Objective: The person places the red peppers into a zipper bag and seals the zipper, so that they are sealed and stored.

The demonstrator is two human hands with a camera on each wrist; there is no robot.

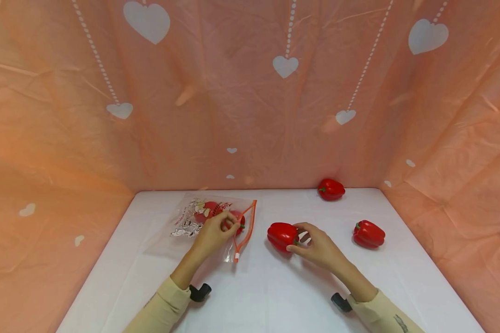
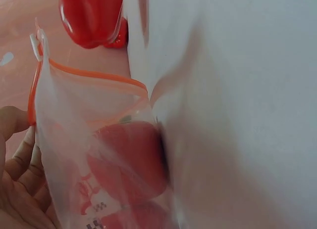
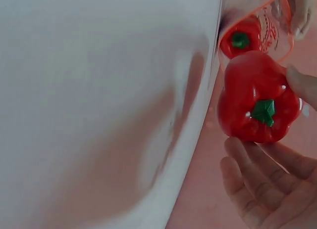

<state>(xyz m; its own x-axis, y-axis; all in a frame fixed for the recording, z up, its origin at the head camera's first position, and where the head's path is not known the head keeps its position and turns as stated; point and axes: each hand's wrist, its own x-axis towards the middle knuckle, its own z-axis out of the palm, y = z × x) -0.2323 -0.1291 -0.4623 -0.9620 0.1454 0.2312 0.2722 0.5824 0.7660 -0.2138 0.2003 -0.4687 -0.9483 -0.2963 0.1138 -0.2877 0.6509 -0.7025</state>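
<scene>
A clear zip bag (image 1: 183, 231) with an orange zip edge and printed cartoon figures lies on the left of the table, its mouth facing right. My left hand (image 1: 216, 231) pinches the upper edge of that mouth and holds it apart. Inside the bag are red bell peppers; one (image 2: 131, 160) lies close to the opening, another deeper in. Just right of the mouth, my right hand (image 1: 318, 247) holds a red bell pepper (image 1: 282, 237) between thumb and fingers, its green stem (image 3: 263, 112) toward the palm. In the right wrist view this pepper partly overlaps the bag opening.
Two more red bell peppers rest on the white table (image 1: 266, 296): one (image 1: 331, 189) at the back edge, another (image 1: 369, 234) on the right. An orange curtain (image 1: 250, 115) with white hearts surrounds the back and sides. Dark wrist-camera parts (image 1: 200, 292) show by both cuffs.
</scene>
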